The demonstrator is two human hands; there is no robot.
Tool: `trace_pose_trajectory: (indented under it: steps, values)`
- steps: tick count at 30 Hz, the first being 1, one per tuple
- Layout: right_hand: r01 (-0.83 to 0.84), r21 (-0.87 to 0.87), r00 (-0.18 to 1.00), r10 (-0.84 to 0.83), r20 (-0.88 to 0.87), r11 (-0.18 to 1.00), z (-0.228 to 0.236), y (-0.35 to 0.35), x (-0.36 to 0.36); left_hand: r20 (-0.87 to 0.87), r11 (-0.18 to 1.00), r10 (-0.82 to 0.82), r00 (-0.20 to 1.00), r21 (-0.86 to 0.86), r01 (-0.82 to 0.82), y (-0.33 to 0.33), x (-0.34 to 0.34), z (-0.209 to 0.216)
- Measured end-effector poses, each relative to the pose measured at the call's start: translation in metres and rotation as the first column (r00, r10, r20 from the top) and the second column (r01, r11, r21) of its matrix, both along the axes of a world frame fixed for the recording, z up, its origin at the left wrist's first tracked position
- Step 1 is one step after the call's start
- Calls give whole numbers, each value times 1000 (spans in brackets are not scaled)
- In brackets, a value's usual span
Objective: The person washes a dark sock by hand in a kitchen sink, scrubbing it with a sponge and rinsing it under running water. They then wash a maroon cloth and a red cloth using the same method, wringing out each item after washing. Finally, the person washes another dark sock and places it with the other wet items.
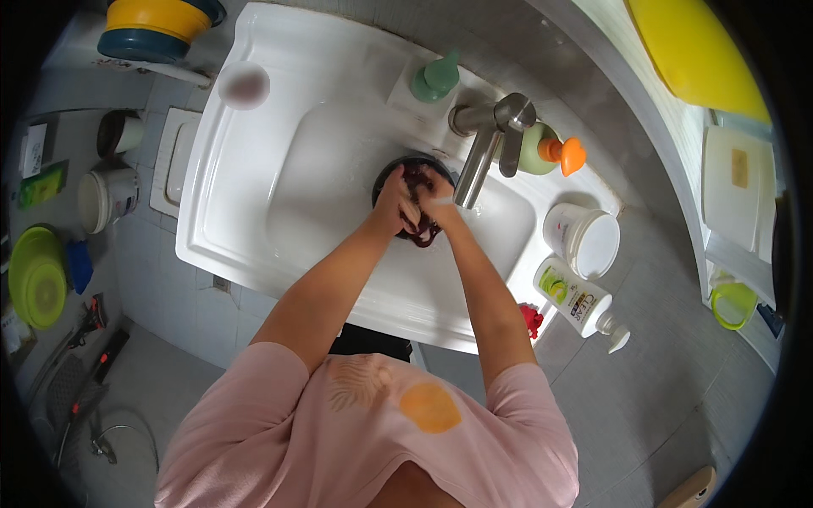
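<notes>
Over the basin of the white sink point(322, 245), both my hands are closed on a dark red wet-looking cloth point(423, 237). My left hand point(395, 203) grips it from the left, its fingers pointing away from me. Pressed against it from the right is my right hand point(436, 196), fingers bent around the cloth. Parts of the cloth bulge between the hands and hang below them. Beneath lies a dark round thing point(381, 182), mostly hidden by my hands; I cannot tell whether it is a bowl. The metal faucet point(483, 161) reaches over just right of my hands.
On the sink's rim stand a green pump bottle point(435, 80), an orange-topped pump bottle point(542, 151), a white lidded tub point(584, 237) and a white pump bottle point(572, 296). A red object point(531, 320) sits by the right edge. A shelf point(644, 110) curves along the right.
</notes>
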State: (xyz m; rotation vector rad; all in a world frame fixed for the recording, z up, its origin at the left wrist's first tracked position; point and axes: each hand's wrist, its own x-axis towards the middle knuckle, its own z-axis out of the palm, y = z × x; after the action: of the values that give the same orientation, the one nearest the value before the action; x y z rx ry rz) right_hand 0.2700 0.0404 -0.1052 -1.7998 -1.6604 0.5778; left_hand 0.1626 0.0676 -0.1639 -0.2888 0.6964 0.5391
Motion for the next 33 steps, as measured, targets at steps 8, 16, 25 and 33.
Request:
trace_pose_trajectory:
  steps: [8,16,25,33]
  values:
    - [129,20,960,-130,249,991,90,-33,-57,244,981,-157,957,148,124,2,-7,76]
    - [480,-215,875,-480,58,850,43,11,-42,76,980,-191,979,77,185,5,-18,89]
    - [173,-354,890,8,457,919,-96,-23,5,-472,951,-290,832,-44,306,-12,-17,66]
    - [128,-387,919,-256,-299,913,107,-24,-30,-209,972,-196,958,85,217,1,-74,139]
